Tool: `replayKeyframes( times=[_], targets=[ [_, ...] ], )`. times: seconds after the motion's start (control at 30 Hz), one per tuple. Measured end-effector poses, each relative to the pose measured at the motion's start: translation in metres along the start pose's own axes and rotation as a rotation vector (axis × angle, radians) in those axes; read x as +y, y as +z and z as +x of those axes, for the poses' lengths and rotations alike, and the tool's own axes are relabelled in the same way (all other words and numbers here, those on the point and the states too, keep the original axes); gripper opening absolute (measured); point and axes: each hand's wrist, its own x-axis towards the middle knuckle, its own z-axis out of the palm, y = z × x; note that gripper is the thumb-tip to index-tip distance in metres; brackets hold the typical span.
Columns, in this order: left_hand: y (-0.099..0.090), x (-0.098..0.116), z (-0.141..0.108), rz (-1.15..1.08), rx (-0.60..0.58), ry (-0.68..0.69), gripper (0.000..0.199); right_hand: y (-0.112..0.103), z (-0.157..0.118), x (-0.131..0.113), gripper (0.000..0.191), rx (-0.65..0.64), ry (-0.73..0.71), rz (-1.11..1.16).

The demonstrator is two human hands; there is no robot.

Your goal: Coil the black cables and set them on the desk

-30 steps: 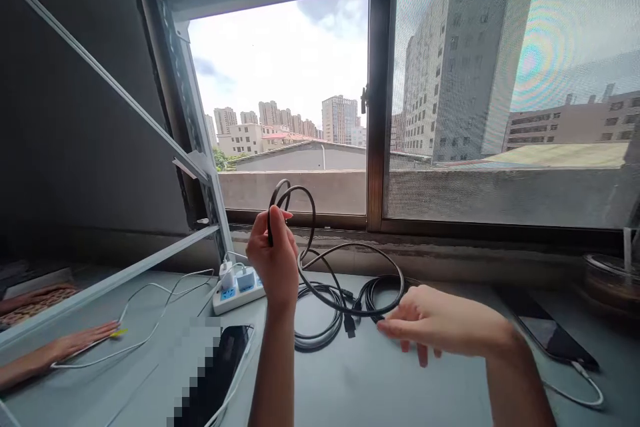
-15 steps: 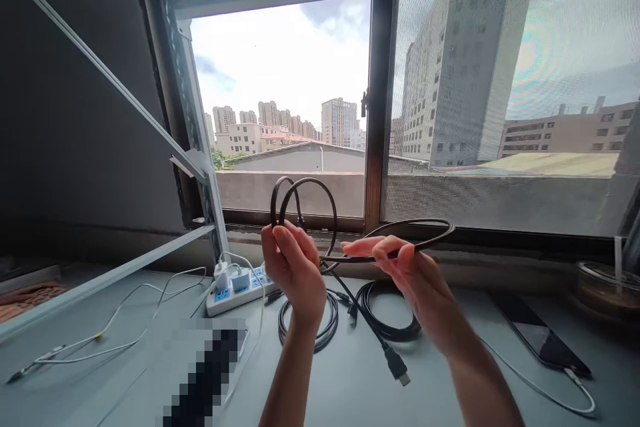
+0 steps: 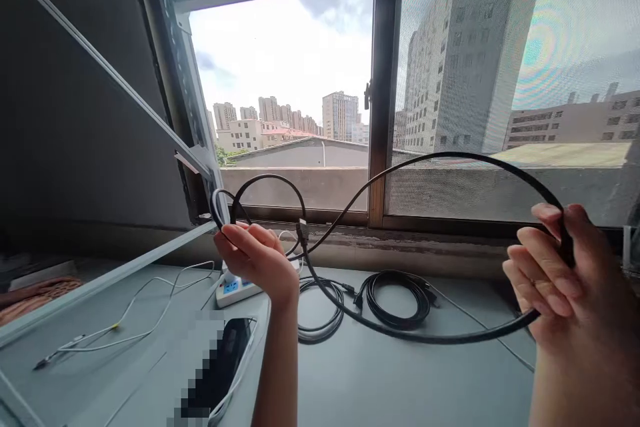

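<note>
**Black HDMI-type cable (image 3: pixel 450 155) partly looped, a wide bend left slack**

The cable hangs in the air across the middle of the frame, above the worktop (image 3: pixel 425 380). Left of centre, the left hand (image 3: pixel 257 257) pinches its small loops between thumb and fingers; at the right edge, the right hand's (image 3: pixel 555 280) grip is curled closed around the same cable, which forms a broad oval between them.

By the look of it, the looping is only partway: the small loops are gathered, while the large bend is loose and nothing ties the bundle. Near the lower centre, two black coils (image 3: pixel 400 321) (image 3: pixel 320 335) lie side by side in fairly neat rings.

The cable is round, smooth and apparently springy, its dark jacket catching a dull sheen. A blocky plug (image 3: pixel 303 232) with a pale flat tip stands upright near the left hand. The worktop is pale, smooth and matte. Left of centre sits a glossy white power strip (image 3: pixel 235 293) with blue socket faces; thin white cords (image 3: pixel 145 335) curve through the lower left.
</note>
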Motion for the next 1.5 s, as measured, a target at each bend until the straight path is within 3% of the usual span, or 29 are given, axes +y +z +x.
replayKeyframes(
  times=[0.07, 0.17, 0.23, 0.37, 0.47, 0.53, 0.67, 0.87, 1.03, 1.13, 1.27, 1.5],
  targets=[
    [0.000, -0.003, 0.001, -0.011, 0.018, 0.010, 0.039, -0.018, 0.000, -0.005, 0.020, -0.030, 0.010, 0.002],
    [0.000, 0.001, 0.001, 0.008, -0.082, -0.095, 0.031, -0.041, 0.001, -0.010, 0.015, 0.009, -0.056, -0.026],
    [0.000, 0.006, 0.000, 0.009, -0.149, -0.157, 0.027, -0.045, 0.000, -0.012, 0.016, 0.050, -0.119, -0.040],
    [0.002, 0.017, -0.003, 0.038, -0.216, -0.263, 0.022, -0.024, -0.009, -0.013, 0.030, -0.034, -0.133, -0.098],
    [0.003, 0.026, -0.002, 0.078, -0.235, -0.338, 0.015, -0.006, -0.016, -0.010, 0.059, -0.173, -0.153, -0.202],
    [0.002, 0.031, 0.001, 0.056, -0.261, -0.384, 0.015, 0.001, -0.017, -0.005, 0.069, -0.168, -0.182, -0.279],
    [-0.002, 0.039, 0.009, 0.103, -0.347, -0.458, 0.020, 0.002, -0.014, 0.003, 0.060, -0.222, -0.231, -0.386],
    [-0.007, 0.044, 0.009, 0.366, -0.619, -0.613, 0.031, 0.000, -0.008, 0.008, 0.057, -0.307, -0.221, -0.505],
    [-0.005, 0.044, 0.003, 0.344, -0.804, -0.649, 0.026, 0.010, -0.009, 0.011, 0.046, -0.317, -0.195, -0.625],
    [-0.002, 0.044, -0.003, 0.342, -0.898, -0.636, 0.025, 0.018, -0.013, 0.013, 0.050, -0.347, -0.179, -0.608],
    [0.004, 0.046, -0.018, 0.324, -1.015, -0.603, 0.040, 0.029, -0.023, 0.021, 0.057, -0.417, -0.116, -0.642],
    [0.013, 0.042, -0.045, 0.236, -1.079, -0.605, 0.051, 0.043, -0.033, 0.036, 0.079, -0.519, -0.096, -0.756]
  ],
)
